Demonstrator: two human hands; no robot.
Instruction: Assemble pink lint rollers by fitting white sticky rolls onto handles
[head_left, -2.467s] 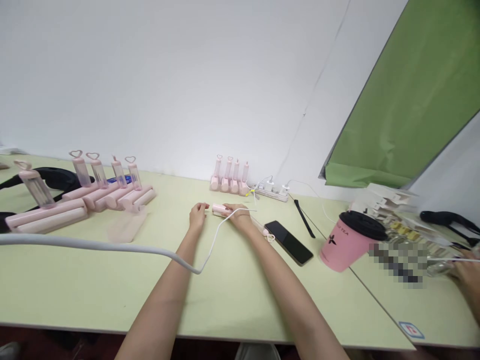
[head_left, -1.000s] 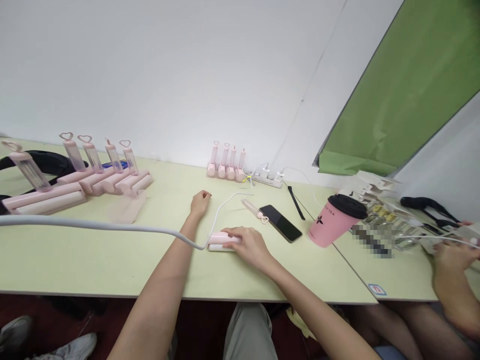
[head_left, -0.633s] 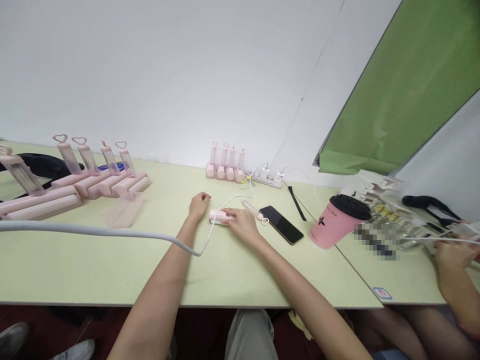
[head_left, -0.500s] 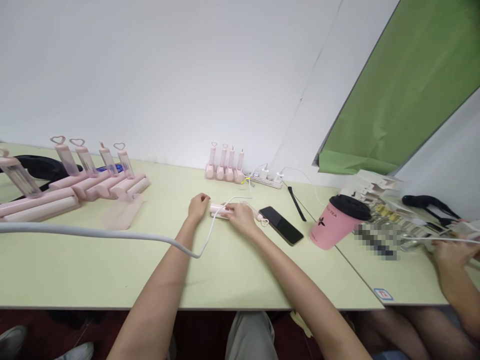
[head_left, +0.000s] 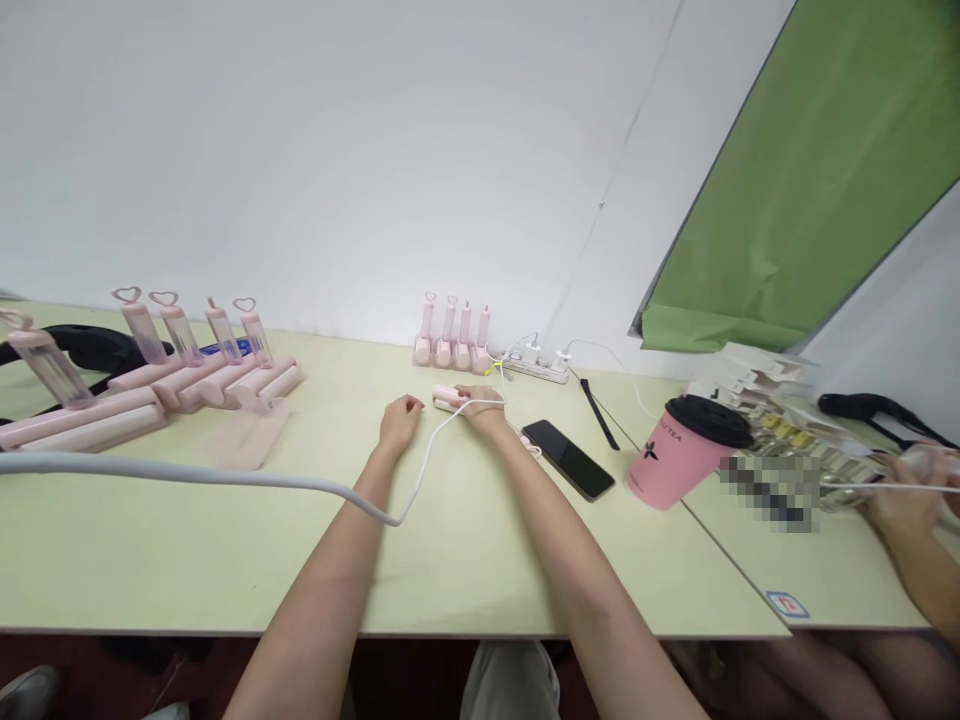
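My right hand (head_left: 482, 405) is closed around a small pink-and-white lint roller (head_left: 448, 397) lying sideways just above or on the table. A pink heart-shaped loop (head_left: 532, 449) shows beside my right wrist. My left hand (head_left: 400, 421) rests a little left of the roller, apart from it. Its fingers are curled together, and whatever they may hold is hidden. A white cable (head_left: 420, 480) crosses the view in front of my forearms and right hand.
Small pink rollers (head_left: 452, 350) stand by the wall, larger ones (head_left: 195, 375) at left near a translucent pink sheet (head_left: 251, 435). Right are a power strip (head_left: 536, 370), phone (head_left: 568, 460), black strap (head_left: 599, 414), pink cup (head_left: 675, 460) and a co-worker's hand (head_left: 904, 495).
My right hand has moved the roller slightly away from me, toward the wall. My left hand stays nearly in place, and the gap between it and the roller has grown. The camera view has shifted slightly.
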